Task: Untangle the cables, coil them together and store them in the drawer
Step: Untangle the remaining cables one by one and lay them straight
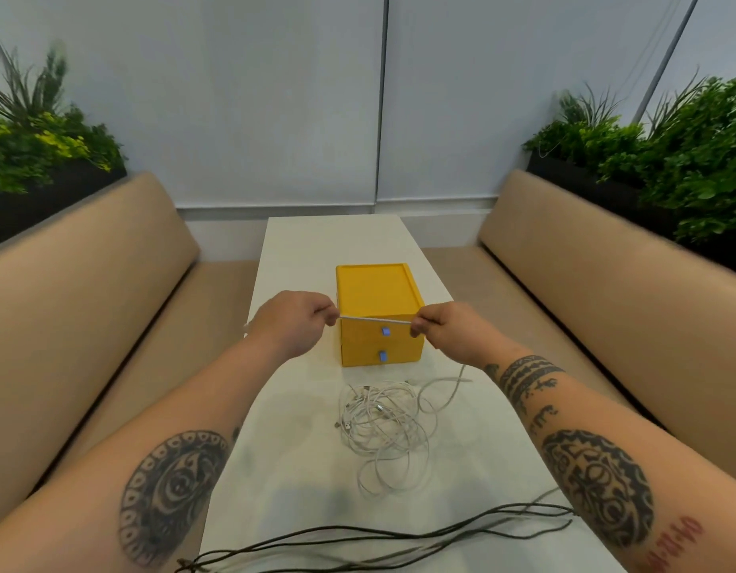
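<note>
Landmark: the yellow drawer box [378, 299], sitting mid-table. Everything below is placed off that.

Left hand [294, 324]: just left of the box's front top edge. Your fingers are curled in and pinching the white cable [376, 320].

Right hand [445, 330]: just right of that same edge, with the same curled pinch on the other side of the cable.

White cable: you've got a short stretch pulled straight and taut between both hands, running right across the box's front just above the top drawer [385, 332]. From your right hand it drops down toward you.

White tangle [383, 423]: a loose messy heap on the table [300, 250] in front of the box, on your side. It's close to the box but not touching it.

Dark cables [399, 535]: long thin strands lying across the table much nearer you than the box — well past the white heap.

Drawers: the top drawer and the bottom drawer [382, 356] each have a little blue pull, and both fronts sit flush with the box.

Benches: tan padded benches [89, 291] run down either side of the box.

Plants: green plants [688, 159] sit behind the bench backs on both sides.
</note>
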Demonstrator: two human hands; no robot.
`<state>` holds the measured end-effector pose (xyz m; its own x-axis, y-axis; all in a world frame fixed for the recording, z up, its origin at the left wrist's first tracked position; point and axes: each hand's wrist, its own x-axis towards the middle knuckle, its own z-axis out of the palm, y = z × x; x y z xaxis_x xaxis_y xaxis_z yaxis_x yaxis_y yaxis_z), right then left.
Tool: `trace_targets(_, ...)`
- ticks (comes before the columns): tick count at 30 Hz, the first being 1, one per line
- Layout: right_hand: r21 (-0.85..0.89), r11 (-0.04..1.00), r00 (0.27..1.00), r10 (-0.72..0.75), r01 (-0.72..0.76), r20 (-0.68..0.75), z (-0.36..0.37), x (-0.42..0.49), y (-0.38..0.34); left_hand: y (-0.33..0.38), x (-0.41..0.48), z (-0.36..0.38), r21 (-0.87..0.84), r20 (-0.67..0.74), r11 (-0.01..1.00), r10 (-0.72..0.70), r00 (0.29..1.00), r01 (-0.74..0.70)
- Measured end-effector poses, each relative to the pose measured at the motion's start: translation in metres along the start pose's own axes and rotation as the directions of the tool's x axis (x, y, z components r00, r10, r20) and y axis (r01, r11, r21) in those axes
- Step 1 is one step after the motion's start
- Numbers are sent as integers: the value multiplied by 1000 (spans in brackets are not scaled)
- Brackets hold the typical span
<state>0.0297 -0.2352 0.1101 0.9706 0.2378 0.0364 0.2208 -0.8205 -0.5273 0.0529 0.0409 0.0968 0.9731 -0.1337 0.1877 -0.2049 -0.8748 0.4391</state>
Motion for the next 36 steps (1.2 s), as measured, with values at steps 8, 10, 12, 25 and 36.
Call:
trace_targets(8,5,1000,1000,18,-17,-2,-15,1,-4,-9,-10,-4,-286,83,950,-101,991,121)
trace_targets(10,-10,999,999,-36,36,-14,-14,1,-14,4,-12,-8,-353,125,930,-58,990,99)
trace_targets(12,-60,994,996,-91,90,-20,-12,4,-25,23,-11,-9,-355,144,934,12,990,40)
trace_targets(25,-21,1000,1000,21,-22,-14,-32,-14,14,-13,-4,-21,-125,5,991,57,998,-56)
trace_targets(36,-64,998,995,-12,6,-97,-14,-11,4,-6,-7,-30,-273,180,961,17,984,33)
